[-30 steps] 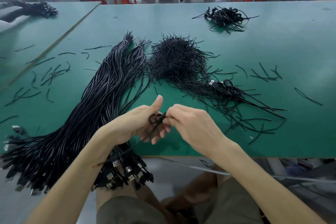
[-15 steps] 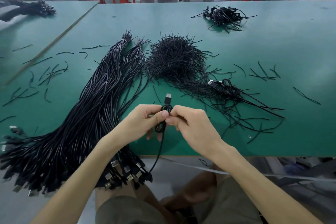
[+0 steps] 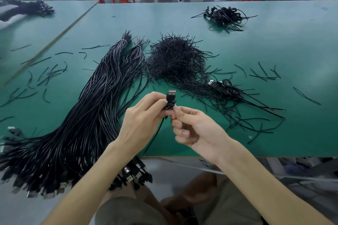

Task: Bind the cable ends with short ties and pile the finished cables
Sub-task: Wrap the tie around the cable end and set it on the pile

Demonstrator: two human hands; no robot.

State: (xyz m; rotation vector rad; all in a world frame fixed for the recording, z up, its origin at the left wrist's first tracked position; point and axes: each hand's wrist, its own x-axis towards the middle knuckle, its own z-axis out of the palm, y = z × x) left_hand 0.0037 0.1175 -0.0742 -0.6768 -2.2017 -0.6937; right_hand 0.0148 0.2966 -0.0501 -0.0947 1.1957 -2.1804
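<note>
Head view is showing the green table (image 3: pixel 274 45) carrying the bundle of unbound cables (image 3: pixel 82 124) at frame left and the heap of short ties (image 3: pixel 175 58) at centre. At lower centre the left hand (image 3: pixel 142 120) is gripping the coiled cable end (image 3: pixel 170 105) and the right hand (image 3: pixel 197 129) is pinching it from lower right; the judged risk is either pinch slackening early and the coil springing open. The USB plug (image 3: pixel 171 94) is standing just above the left fingers (image 3: pixel 157 99).

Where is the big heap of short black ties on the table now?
In the head view the heap of ties lies at centre, just right of the long cable bundle and beyond the left hand.
</note>
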